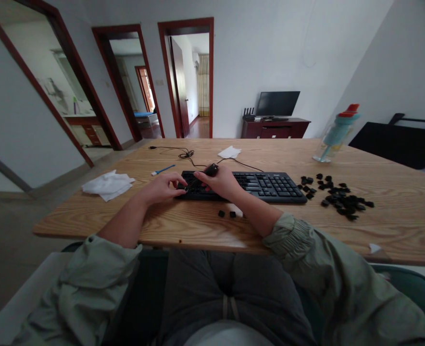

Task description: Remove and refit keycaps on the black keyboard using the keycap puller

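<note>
A black keyboard [270,186] lies across the table in front of me, some of its keys off at the left part. My right hand [221,182] is closed around the black handle of a keycap puller [211,169], held over the keyboard's left half; its thin wire end points toward my left hand. At the keyboard's left end, my left hand [165,187] has thumb and forefinger drawn together by the keys; what they pinch is too small to make out. Two loose keycaps [232,214] lie on the wood before the keyboard.
Many black keycaps [345,202] are heaped right of the keyboard. Crumpled white tissue [107,185] and a blue brush [164,169] lie at left. A coiled cable [186,154] and another tissue [229,152] are behind. A clear bottle [333,137] stands at the back right.
</note>
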Available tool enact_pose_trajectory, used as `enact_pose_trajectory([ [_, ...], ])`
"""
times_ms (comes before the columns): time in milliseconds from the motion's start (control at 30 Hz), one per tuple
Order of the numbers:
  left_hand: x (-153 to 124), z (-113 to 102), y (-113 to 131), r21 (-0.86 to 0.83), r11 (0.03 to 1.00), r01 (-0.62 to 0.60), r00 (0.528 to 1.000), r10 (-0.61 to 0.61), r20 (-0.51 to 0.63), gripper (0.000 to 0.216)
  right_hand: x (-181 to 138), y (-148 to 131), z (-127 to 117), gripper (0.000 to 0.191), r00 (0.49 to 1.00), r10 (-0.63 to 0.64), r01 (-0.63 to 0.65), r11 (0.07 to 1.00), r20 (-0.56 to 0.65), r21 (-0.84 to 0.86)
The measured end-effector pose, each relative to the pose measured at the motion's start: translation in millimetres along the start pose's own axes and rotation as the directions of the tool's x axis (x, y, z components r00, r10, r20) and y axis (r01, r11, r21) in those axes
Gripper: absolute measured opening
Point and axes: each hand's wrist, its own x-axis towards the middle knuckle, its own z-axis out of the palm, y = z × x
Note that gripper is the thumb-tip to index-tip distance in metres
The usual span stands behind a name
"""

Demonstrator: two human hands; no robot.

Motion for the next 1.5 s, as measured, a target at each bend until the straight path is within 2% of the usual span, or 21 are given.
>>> enact_pose_trajectory([
  [100,-1,0,3,-0.012,0.999,-0.045,0.998,0.046,0.035,0.027,-2,-4,-1,0.043,0.999,0.004,-0.005,0.999,-0.033,-0.032],
  [267,-3,2,8,-0.021,0.998,0.053,0.997,-0.052,0.061,0.027,-3,-5,-1,0.057,0.994,-0.02,0.005,0.991,-0.11,-0.132],
  [367,-5,2,11,-0.012,0.997,0.073,0.996,-0.072,0.047,0.032,-1,-2,3,0.054,0.992,0.021,-0.025,0.999,-0.127,-0.028],
  [467,-5,4,18,0.069,0.997,0.022,1.0,-0.022,0.007,0.038,2,1,7,0.05,0.986,0.094,-0.079,0.99,-0.14,0.113],
  [633,-6,8,25,0.17,0.977,-0.131,0.989,0.139,-0.04,0.022,3,3,9,0.052,0.982,0.141,-0.117,0.977,-0.128,0.18],
  [833,-11,5,16,0.113,0.993,0.023,0.994,-0.011,-0.107,0.024,0,3,7,0.054,0.998,-0.017,0.024,0.994,-0.064,0.108],
  [1000,-16,2,18,0.074,0.997,0.023,0.992,-0.014,-0.127,0.02,-4,-5,1,0.047,0.99,-0.138,0.139,0.989,-0.023,0.059],
  [1133,-17,2,20,0.047,0.997,0.056,0.988,-0.048,-0.149,0.021,-8,-12,-5,0.036,0.974,-0.215,0.21,0.976,0.075,0.061],
  [1200,-16,2,18,0.041,0.997,0.062,0.987,-0.055,-0.148,0.022,-9,-12,-6,0.033,0.976,-0.185,0.179,0.982,0.117,0.06],
  [1300,-16,2,16,0.049,0.998,0.047,0.985,-0.039,-0.167,0.023,-9,-9,-5,0.037,0.989,-0.067,0.052,0.992,0.133,0.114],
  [1400,-16,2,15,0.089,0.996,0.005,0.985,0.011,-0.175,0.025,-5,-6,-3,0.043,0.995,0.005,-0.023,0.983,0.095,0.184],
  [1500,-16,3,14,0.133,0.987,-0.089,0.984,0.108,-0.142,0.024,0,-4,-3,0.047,0.99,0.138,-0.143,0.955,0.037,0.26],
])
